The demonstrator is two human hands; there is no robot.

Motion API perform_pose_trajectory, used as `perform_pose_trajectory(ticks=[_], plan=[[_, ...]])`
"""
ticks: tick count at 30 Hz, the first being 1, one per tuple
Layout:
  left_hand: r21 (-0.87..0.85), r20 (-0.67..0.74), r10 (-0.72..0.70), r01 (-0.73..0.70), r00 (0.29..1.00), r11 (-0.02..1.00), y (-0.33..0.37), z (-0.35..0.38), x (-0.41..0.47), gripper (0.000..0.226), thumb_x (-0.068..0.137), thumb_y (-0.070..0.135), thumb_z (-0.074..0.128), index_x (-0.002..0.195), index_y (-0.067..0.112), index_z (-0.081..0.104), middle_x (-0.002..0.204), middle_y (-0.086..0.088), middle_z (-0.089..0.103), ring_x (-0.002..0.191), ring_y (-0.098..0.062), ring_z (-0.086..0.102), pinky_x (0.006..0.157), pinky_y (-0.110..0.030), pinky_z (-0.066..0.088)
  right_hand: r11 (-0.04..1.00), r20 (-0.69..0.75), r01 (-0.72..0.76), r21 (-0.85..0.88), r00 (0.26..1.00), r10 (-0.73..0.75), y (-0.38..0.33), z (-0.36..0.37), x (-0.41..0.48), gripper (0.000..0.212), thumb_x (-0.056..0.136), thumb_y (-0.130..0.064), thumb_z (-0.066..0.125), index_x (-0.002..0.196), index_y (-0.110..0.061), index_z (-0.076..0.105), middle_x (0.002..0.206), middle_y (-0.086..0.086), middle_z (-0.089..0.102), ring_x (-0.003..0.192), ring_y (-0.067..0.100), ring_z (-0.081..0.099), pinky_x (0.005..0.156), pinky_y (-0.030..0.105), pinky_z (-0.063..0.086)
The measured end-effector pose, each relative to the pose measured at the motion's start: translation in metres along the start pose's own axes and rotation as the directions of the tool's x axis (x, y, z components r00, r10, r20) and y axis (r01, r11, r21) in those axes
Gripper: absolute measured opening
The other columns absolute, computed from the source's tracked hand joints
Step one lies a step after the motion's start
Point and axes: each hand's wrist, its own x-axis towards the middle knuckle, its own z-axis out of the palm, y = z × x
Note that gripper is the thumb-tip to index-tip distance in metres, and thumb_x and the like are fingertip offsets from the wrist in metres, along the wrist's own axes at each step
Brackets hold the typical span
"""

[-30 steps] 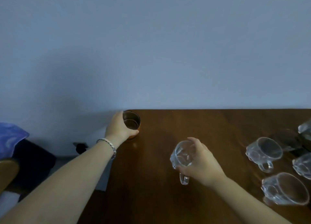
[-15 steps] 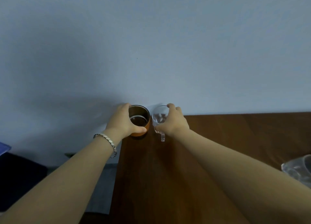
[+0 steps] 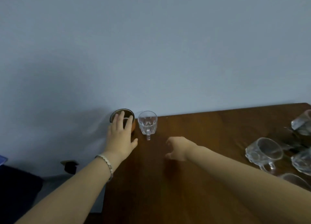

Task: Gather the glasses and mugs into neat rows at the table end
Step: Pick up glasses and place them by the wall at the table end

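An orange-brown cup point(image 3: 130, 114) stands at the far left corner of the dark wooden table point(image 3: 193, 181). Right beside it stands a clear glass mug point(image 3: 147, 122), upright, handle toward me. My left hand point(image 3: 121, 136) hovers in front of the cup with fingers spread, holding nothing. My right hand point(image 3: 178, 148) is off the mug, fingers loosely curled and apart, empty. Several clear glass mugs point(image 3: 264, 151) sit scattered at the table's right, partly cut off by the frame edge.
A plain blue-grey wall point(image 3: 151, 47) rises directly behind the table's far edge. Left of the table lie a dark object point(image 3: 69, 166) on the floor and a dark mass point(image 3: 16, 190). My right forearm hides part of a mug at lower right.
My right hand set the glass mug next to the orange cup, let go and drew back. My left hand released the cup and opened. The view shifted right.
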Motion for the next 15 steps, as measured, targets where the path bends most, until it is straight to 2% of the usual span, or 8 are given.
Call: perform_pose_trajectory(ticks=[2,4,7,9,12,15], plan=[[0.018,0.133,0.081,-0.084,0.988,0.996,0.025,-0.006,-0.028,0.058,0.092,0.031,0.054,0.144,0.018,0.034,0.155,-0.007,0.025,0.144,-0.024,0.023,0.117,-0.038,0.024,0.997,0.133,-0.014,-0.070,0.991,0.023,0.023,0.007,-0.034,0.059,0.089,-0.032,0.061,0.140,-0.013,0.038,0.143,0.007,0.046,0.128,0.027,0.047,0.105,0.038,0.043],[-0.031,0.281,0.075,-0.069,0.957,0.997,0.049,-0.007,-0.053,0.041,0.093,0.030,0.052,0.132,0.018,0.050,0.139,-0.003,0.048,0.127,-0.022,0.047,0.106,-0.036,0.040,0.992,0.190,-0.016,-0.124,0.981,0.039,0.046,0.015,-0.069,0.057,0.091,-0.033,0.059,0.140,-0.012,0.040,0.141,0.008,0.049,0.127,0.028,0.048,0.102,0.038,0.043],[-0.108,0.438,0.045,0.003,0.898,0.994,0.090,-0.001,-0.091,0.032,0.091,0.032,0.054,0.120,0.019,0.059,0.123,-0.001,0.062,0.111,-0.020,0.060,0.096,-0.038,0.050,0.987,0.188,-0.040,-0.158,0.980,0.070,0.088,0.024,-0.125,0.053,0.091,-0.034,0.058,0.136,-0.012,0.043,0.136,0.007,0.053,0.123,0.027,0.051,0.100,0.038,0.045],[-0.123,0.472,0.071,-0.015,0.879,0.992,0.121,0.007,-0.114,0.029,0.091,0.033,0.055,0.116,0.020,0.061,0.115,0.001,0.066,0.103,-0.017,0.062,0.092,-0.037,0.052,0.986,0.132,-0.079,-0.144,0.986,0.099,0.121,0.026,-0.162,0.047,0.091,-0.032,0.057,0.132,-0.012,0.048,0.132,0.006,0.057,0.121,0.026,0.053,0.099,0.037,0.045],[-0.137,0.498,0.130,-0.070,0.858,0.988,0.165,0.017,-0.142,0.028,0.092,0.033,0.053,0.115,0.021,0.060,0.110,0.002,0.066,0.099,-0.016,0.063,0.090,-0.035,0.053,0.979,-0.038,-0.179,-0.099,0.984,0.176,0.175,0.024,-0.209,0.036,0.092,-0.027,0.054,0.124,-0.012,0.055,0.127,0.007,0.059,0.115,0.026,0.057,0.096,0.038,0.048],[-0.148,0.511,0.143,-0.077,0.848,0.986,0.201,0.023,-0.164,0.027,0.092,0.032,0.052,0.117,0.022,0.060,0.111,0.003,0.066,0.100,-0.014,0.063,0.090,-0.033,0.053,0.963,-0.235,-0.268,0.009,0.936,0.262,0.224,0.016,-0.233,0.042,0.092,-0.030,0.055,0.130,-0.013,0.051,0.135,0.007,0.048,0.122,0.029,0.051,0.100,0.039,0.044]])
